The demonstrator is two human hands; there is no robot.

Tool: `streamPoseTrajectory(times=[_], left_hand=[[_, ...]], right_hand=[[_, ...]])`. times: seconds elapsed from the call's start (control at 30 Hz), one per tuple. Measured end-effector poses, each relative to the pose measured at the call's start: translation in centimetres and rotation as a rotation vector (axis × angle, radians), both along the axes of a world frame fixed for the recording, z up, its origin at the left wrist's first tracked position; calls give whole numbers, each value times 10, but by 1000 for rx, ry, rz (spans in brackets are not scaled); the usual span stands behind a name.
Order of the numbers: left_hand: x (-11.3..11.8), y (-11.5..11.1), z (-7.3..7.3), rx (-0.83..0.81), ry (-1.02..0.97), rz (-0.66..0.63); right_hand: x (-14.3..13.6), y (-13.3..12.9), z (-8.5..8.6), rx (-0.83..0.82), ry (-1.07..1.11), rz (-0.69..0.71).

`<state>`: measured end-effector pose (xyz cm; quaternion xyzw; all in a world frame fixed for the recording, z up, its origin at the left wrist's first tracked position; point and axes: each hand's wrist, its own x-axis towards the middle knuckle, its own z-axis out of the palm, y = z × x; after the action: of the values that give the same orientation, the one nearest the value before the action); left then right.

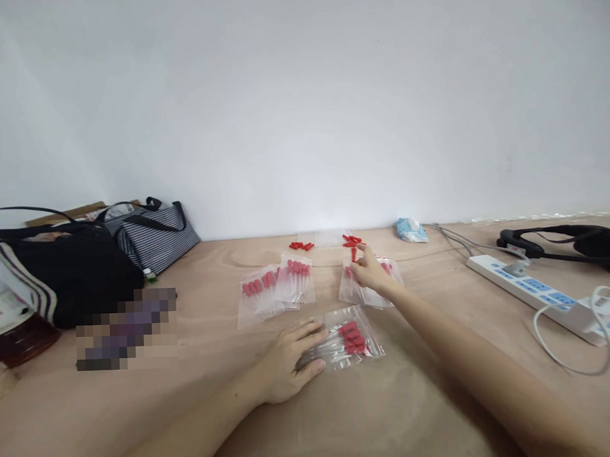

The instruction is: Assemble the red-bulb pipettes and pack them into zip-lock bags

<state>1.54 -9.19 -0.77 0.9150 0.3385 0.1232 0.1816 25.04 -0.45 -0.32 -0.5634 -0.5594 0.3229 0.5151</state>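
My left hand lies on the table with fingers and thumb apart, touching the left end of a clear zip bag. Inside that bag are several thin clear tubes with red bulb ends, like droppers. Farther forward, my right hand pinches a small red bulb-like piece between thumb and index finger. Beneath this hand lie filled bags with red ends showing, partly covered by it. More loose red pieces lie just beyond its fingertips.
To the left, more filled bags overlap, with loose red pieces behind them. Flat clear bags lie by the wall. A power strip, headphones and a blue-white packet are right; a striped bag stands left.
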Motion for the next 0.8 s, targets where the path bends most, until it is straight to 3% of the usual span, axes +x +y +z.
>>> streamPoseTrajectory(times=[0.13, 0.23, 0.5, 0.8], left_hand=[[0, 1, -1, -18, -15, -7], [0, 2, -2, -14, -40, -15], [1, 2, 0, -13, -11, -13], [1, 2, -1, -9, 5, -7]], right_hand=[[35, -47, -22, 16, 168, -103], [38, -67, -37, 39, 308, -136], [15, -74, -36, 51, 503, -166], [11, -77, -32, 36, 640, -128]])
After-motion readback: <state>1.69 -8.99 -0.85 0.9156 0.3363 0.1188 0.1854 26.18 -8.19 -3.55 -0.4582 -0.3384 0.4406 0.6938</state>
